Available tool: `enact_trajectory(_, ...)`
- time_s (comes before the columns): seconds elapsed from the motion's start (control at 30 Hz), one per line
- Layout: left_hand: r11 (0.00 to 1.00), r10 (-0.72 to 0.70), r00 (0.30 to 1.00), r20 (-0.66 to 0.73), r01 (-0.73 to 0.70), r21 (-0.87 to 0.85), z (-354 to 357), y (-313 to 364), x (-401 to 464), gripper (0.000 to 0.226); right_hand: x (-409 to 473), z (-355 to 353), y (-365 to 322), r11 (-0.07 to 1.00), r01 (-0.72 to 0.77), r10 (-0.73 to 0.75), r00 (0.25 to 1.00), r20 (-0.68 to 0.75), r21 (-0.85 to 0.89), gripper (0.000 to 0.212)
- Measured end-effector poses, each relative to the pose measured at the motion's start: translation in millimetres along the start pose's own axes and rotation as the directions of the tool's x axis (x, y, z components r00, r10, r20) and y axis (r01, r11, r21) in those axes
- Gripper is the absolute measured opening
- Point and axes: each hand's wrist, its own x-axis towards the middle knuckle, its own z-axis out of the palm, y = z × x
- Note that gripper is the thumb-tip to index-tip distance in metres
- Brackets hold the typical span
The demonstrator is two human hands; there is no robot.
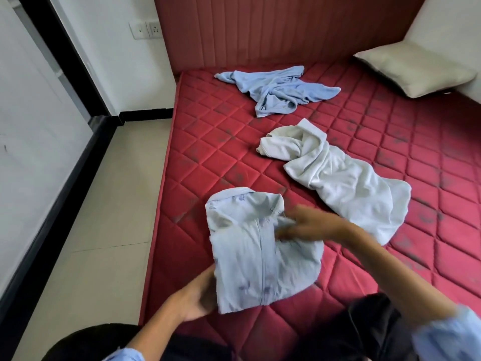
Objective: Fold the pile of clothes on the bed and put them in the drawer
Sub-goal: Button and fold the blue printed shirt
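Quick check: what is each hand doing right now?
Left hand: grips the lower edge of the pale blue shirt.
Right hand: blurred, on the shirt; grip cannot be told.

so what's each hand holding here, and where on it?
Both on the pale blue shirt: left hand grips its lower left edge, right hand its right side, blurred.

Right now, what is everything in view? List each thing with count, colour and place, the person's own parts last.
collared shirt: one, pale blue, partly folded, near edge of the mattress, held by both hands
white garment: one, crumpled, middle of the mattress
blue garment: one, light blue, crumpled, far end near the headboard
pillow: one, cream, far right corner
mattress: one, red, quilted
headboard: one, red, padded
wall sockets: two, white, wall at left
left hand: grips the shirt's lower left edge
right hand: blurred, on the shirt's right side
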Motion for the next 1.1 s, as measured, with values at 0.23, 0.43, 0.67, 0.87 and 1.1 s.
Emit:
enact_trajectory(0.23, 0.979, 0.191, 0.979, -0.072, -0.195, -0.065, -7, -11, 20, 0.046, 117, -6, 32, 0.937, -0.306, 0.181, 0.840, -0.512, -0.171, 0.025)
enact_trajectory(0.43, 0.955, 0.276, 0.870, -0.409, -0.200, 0.218, 8, -13, 37, 0.016, 31, 132, 46, 0.788, 0.106, -0.422, 0.810, -0.406, -0.607, 0.068)
enact_trajectory(0.67, 0.885, 0.282, 0.847, -0.450, -0.049, 0.463, 25, 21, 28, 0.010, 28, 171, 77, 0.701, 0.097, -0.486, 0.790, -0.373, -0.707, 0.067)
enact_trajectory(0.87, 0.920, 0.261, 0.897, -0.357, -0.120, 0.372, 20, 63, 2, 0.023, 54, 132, 36, 0.873, 0.114, -0.302, 0.890, -0.342, -0.474, 0.059)
enact_trajectory(1.1, 0.652, 0.696, 0.637, -0.332, -0.366, 0.664, 27, 105, -23, 0.024, 37, 60, 5, 0.997, -0.072, 0.066, 0.870, -0.488, 0.007, 0.031)
